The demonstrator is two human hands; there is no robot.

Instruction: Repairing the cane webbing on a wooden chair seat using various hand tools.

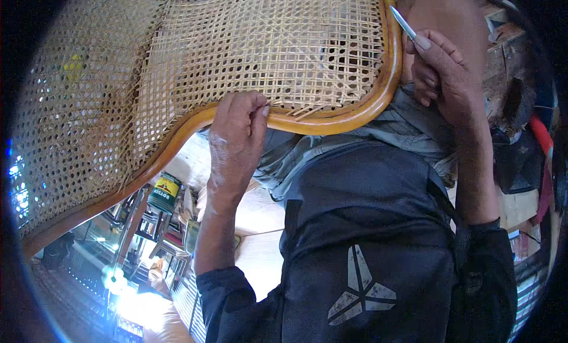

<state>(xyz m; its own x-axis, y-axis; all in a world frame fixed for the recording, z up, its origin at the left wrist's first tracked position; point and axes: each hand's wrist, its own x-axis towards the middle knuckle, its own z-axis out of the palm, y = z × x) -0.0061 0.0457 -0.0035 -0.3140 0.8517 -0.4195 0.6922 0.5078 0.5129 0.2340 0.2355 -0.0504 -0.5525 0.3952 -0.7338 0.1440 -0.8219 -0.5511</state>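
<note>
A woven cane panel [266, 47] fills the upper part of the view, set in a curved, varnished wooden frame [331, 121]. My left hand [236, 133] rests on the frame's lower edge, thumb and fingertips pinched on a cane strand at the weave's border. My right hand [444, 71] is at the frame's right corner, closed around a slim metal tool [403, 22] whose tip points up and left toward the frame. Some loose diagonal strands show in the weave just above my left hand.
My dark shirt with a pale emblem [361, 290] fills the lower middle. A green and yellow can [164, 192] and wooden furniture [160, 236] lie at lower left, beside a bright glare. Red and dark clutter [541, 136] sits at the right edge.
</note>
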